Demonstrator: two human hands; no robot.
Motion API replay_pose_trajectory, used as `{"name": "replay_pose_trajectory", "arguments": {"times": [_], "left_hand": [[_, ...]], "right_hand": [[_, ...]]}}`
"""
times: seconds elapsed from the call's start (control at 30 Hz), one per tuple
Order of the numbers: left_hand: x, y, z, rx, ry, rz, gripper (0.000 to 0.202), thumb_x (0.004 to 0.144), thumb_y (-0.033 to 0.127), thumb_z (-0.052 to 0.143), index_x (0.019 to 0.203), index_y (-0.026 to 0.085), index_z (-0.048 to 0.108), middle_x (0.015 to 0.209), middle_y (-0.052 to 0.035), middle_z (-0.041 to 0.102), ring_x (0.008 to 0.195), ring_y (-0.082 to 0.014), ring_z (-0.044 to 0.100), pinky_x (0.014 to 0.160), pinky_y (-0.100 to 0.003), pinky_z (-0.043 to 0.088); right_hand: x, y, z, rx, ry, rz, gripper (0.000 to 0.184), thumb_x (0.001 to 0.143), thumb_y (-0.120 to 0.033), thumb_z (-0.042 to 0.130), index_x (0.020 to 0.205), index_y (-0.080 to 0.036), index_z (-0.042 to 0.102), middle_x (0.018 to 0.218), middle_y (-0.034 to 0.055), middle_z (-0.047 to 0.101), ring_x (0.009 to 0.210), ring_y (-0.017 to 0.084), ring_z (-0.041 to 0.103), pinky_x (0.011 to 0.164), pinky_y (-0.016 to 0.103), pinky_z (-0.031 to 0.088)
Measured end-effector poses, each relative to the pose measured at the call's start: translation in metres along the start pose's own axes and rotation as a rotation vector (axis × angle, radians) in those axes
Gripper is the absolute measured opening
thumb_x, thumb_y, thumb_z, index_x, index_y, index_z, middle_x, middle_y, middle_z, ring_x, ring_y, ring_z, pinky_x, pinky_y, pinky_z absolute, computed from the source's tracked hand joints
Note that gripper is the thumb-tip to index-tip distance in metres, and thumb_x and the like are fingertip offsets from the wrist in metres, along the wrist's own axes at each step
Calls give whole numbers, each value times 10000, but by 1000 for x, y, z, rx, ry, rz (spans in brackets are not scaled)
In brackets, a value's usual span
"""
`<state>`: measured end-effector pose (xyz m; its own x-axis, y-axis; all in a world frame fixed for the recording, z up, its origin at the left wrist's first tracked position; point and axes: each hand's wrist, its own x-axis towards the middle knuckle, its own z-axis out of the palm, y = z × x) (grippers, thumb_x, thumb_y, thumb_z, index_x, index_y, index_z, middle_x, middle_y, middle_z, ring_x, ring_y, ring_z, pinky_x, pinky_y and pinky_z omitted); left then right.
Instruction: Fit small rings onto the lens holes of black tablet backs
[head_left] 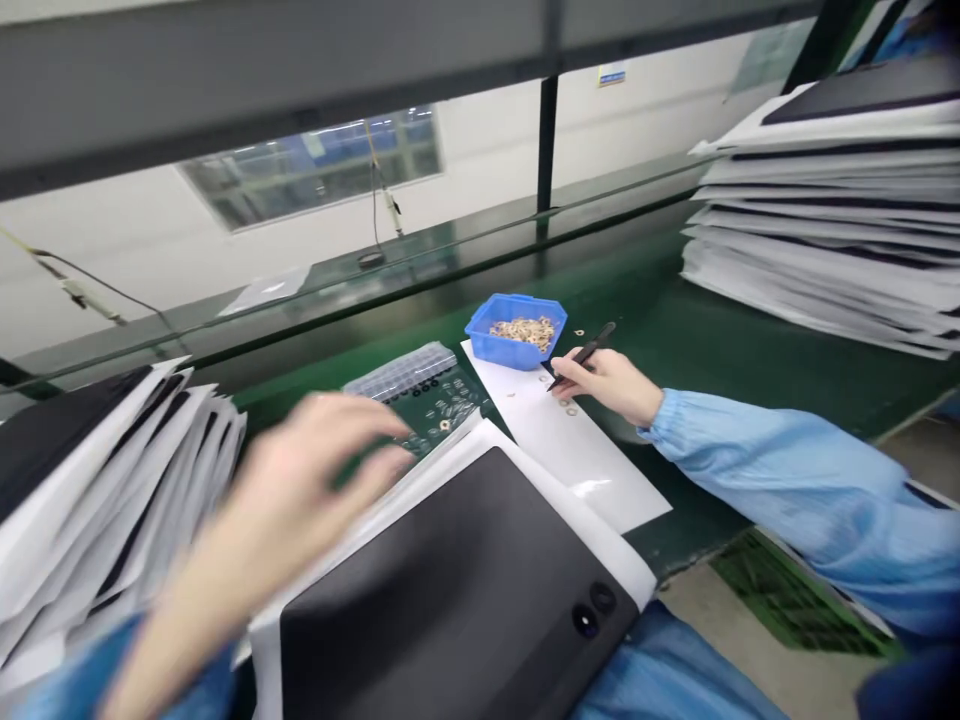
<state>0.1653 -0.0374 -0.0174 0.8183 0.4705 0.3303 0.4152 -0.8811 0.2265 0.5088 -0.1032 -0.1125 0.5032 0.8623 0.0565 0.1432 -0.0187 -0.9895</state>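
Note:
My right hand [609, 384] holds black tweezers [583, 355] in a pinch, their tip over small rings on a white sheet [570, 450], just beside a blue bin [516, 328] of gold-coloured rings. My left hand [300, 475] is smeared by motion above the left corner of a dark panel with a white border [465, 590], its fingers curved with nothing visible in them. Beyond that hand lies a dark tray of small parts [439, 405] with a clear ridged strip [401, 370] at its far edge.
A stack of white-edged dark panels [97, 490] leans at the left. A taller stack [832, 220] sits at the right rear on the green bench [712, 340]. A glass-fronted shelf rail [450, 240] runs along the back. Floor shows at lower right.

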Motion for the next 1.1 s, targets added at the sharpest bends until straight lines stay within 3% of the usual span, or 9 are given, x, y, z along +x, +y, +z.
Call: {"name": "replay_pose_trajectory", "arguments": {"times": [0.07, 0.1, 0.17, 0.23, 0.43, 0.73, 1.1], "left_hand": [[20, 37, 43, -116, -249, 217, 242, 898, 293, 516, 1117, 213, 581, 1258, -55, 510, 1183, -207, 471, 1005, -348, 424], [23, 51, 60, -165, -343, 263, 262, 903, 293, 509, 1148, 215, 559, 1292, -60, 484, 1225, -204, 430, 1034, -347, 402], [20, 67, 84, -215, -455, 291, 311, 901, 285, 508, 1204, 215, 511, 1345, -75, 434, 1293, -219, 347, 1056, -371, 385], [13, 71, 95, -228, -487, 286, 334, 902, 277, 502, 1230, 220, 481, 1358, -79, 412, 1323, -235, 290, 1066, -402, 370], [12, 66, 98, -211, -477, 291, 310, 913, 244, 465, 1223, 235, 462, 1323, -74, 420, 1295, -246, 298, 1058, -425, 364], [13, 68, 102, -215, -458, 291, 308, 910, 245, 462, 1218, 234, 460, 1305, -76, 419, 1267, -261, 318, 1029, -442, 386], [12, 67, 103, -204, -432, 316, 305, 911, 242, 460, 1215, 223, 455, 1294, -83, 422, 1253, -262, 328, 1021, -453, 383]], "right_hand": [[-1, 11, -3, -4, 47, -9, 317, 724, -410, 723, 754, -149, 545, 612, 45, 649, 588, 203, 692, 551, 297, 604], [-1, 15, -5, -6, 75, -14, 306, 745, -398, 708, 773, -160, 517, 604, 30, 637, 569, 201, 689, 530, 298, 603], [1, 21, -6, -8, 125, -24, 279, 782, -365, 677, 792, -178, 469, 587, 2, 611, 543, 198, 685, 500, 292, 601], [4, 25, -6, -12, 162, -30, 244, 816, -324, 640, 791, -192, 436, 566, -15, 589, 536, 200, 686, 479, 285, 599], [8, 28, -1, -79, 212, -37, 188, 854, -238, 565, 770, -211, 399, 513, -21, 578, 494, 205, 677, 428, 270, 582], [4, 28, 1, -173, 245, -50, 189, 829, -235, 587, 734, -201, 427, 498, 1, 616, 449, 188, 661, 405, 228, 547], [10, 39, 1, 6, 243, -55, 195, 801, -272, 632, 736, -187, 470, 527, 13, 617, 509, 204, 682, 470, 278, 596]]}}
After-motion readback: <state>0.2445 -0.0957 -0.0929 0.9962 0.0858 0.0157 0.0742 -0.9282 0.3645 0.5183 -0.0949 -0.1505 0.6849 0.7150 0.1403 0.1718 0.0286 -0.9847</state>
